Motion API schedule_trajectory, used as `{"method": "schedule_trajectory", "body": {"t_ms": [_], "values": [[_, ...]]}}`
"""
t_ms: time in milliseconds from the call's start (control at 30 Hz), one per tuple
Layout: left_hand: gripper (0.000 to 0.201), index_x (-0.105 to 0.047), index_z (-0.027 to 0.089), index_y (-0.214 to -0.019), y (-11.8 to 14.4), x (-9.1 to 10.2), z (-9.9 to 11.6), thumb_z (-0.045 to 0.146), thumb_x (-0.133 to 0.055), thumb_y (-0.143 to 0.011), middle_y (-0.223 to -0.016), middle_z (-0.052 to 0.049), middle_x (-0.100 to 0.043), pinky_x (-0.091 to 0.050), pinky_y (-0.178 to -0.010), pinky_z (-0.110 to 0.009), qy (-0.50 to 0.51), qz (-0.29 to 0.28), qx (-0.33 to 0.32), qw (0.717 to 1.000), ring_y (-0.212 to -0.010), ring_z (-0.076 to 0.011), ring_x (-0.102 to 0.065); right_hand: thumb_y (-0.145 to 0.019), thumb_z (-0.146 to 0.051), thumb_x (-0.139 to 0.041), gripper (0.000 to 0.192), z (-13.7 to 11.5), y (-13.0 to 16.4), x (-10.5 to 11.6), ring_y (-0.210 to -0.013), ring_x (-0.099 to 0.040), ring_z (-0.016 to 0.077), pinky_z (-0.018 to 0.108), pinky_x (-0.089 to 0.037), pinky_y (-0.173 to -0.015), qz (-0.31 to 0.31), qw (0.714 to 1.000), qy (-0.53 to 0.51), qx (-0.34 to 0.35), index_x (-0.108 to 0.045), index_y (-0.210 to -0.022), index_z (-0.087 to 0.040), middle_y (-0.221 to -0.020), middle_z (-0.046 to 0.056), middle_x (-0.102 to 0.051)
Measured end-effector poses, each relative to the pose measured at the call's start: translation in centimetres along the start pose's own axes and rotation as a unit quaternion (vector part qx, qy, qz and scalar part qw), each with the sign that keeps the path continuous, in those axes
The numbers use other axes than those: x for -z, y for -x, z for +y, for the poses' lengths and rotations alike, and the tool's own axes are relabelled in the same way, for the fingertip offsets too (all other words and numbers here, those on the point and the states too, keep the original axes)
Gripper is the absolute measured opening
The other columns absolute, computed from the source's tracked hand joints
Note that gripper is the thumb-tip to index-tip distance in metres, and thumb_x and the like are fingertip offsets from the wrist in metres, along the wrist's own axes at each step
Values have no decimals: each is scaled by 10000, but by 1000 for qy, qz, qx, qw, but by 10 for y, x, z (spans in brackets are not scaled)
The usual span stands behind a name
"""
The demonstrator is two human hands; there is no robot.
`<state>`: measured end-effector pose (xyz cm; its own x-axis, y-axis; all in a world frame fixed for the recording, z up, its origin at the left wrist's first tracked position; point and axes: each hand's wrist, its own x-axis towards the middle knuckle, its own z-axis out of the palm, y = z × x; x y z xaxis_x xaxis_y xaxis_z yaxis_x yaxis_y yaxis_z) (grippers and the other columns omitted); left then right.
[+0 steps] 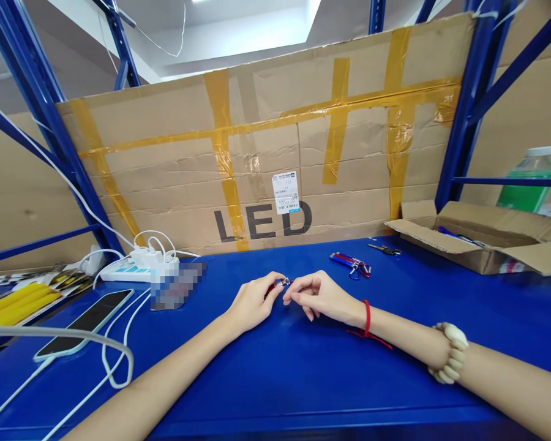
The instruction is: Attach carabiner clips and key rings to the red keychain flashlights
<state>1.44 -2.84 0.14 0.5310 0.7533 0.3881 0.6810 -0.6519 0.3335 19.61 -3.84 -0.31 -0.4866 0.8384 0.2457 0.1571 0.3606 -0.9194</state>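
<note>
Head view: over the middle of the blue counter (303, 380), the left hand (251, 303) pinches a small red, metal-ended object (282, 282) between its fingers, while the right hand (325, 297) has fingers loosely curled beside that end, whether gripping anything I cannot tell. Being small and largely covered, the object could twist or drop if the right fingers tugged it off-line.

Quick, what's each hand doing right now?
Left hand: closed, pinching a small metal-ended item.
Right hand: fingers loosely curled beside that item's metal end; whether they grip anything cannot be told.
</note>
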Motion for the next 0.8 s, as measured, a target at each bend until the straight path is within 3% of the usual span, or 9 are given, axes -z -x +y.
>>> {"method": "schedule_trajectory", "body": {"t_ms": [167,267,400,467,600,700,800], "values": [[219,-521,245,-1033,0,1,0,273,-349,-900,-982,7,-664,-455,-717,-258,-3,5,1,1000,-841,-155,-628,-695,-473,-637,358,4,-3,-1,-350,-419,57,185,-311,-378,23,999,34,-18,-655,-731,-117,-443,-24,-524],[219,-524,241,-1034,0,2,0,275,-352,-903,-975,8,-665,-457,-719,-258,-5,11,4,1000,-839,-155,-630,-713,-498,-610,382,4,-5,0,-359,-433,53,190,-336,-392,35,999,26,-4,-650,-724,-119,-508,-10,-565],[219,-527,242,-1041,0,3,0,276,-360,-903,-928,8,-669,-461,-706,-254,-12,12,9,1000,-822,-158,-633,-717,-486,-610,373,4,-7,3,-381,-473,49,198,-346,-396,59,997,34,38,-669,-804,-128,-744,41,-652],[215,-526,240,-1042,1,3,1,273,-366,-902,-914,7,-668,-462,-702,-254,-15,12,9,1000,-812,-159,-633,-683,-480,-649,378,3,-7,4,-371,-472,56,203,-346,-396,82,994,61,44,-678,-824,-131,-699,35,-653],[214,-520,237,-1048,2,3,3,270,-364,-905,-929,4,-665,-461,-718,-258,-17,13,3,1000,-810,-158,-631,-702,-547,-607,427,1,-5,4,-308,-406,58,196,-296,-349,94,992,79,15,-655,-663,-125,-464,-1,-575],[216,-519,243,-1050,2,2,3,276,-361,-906,-936,5,-663,-462,-728,-257,-20,12,-3,1000,-817,-157,-627,-810,-600,-420,562,2,-3,2,-272,-381,56,186,-279,-327,80,995,67,-7,-545,-498,-150,-382,-9,-518],[221,-520,243,-1055,2,1,3,282,-362,-906,-926,4,-665,-464,-733,-255,-23,13,-7,1000,-810,-156,-627,-825,-588,-403,598,4,-2,2,-280,-398,59,183,-311,-358,82,992,97,-6,-438,-401,-168,-326,-17,-457]]}}
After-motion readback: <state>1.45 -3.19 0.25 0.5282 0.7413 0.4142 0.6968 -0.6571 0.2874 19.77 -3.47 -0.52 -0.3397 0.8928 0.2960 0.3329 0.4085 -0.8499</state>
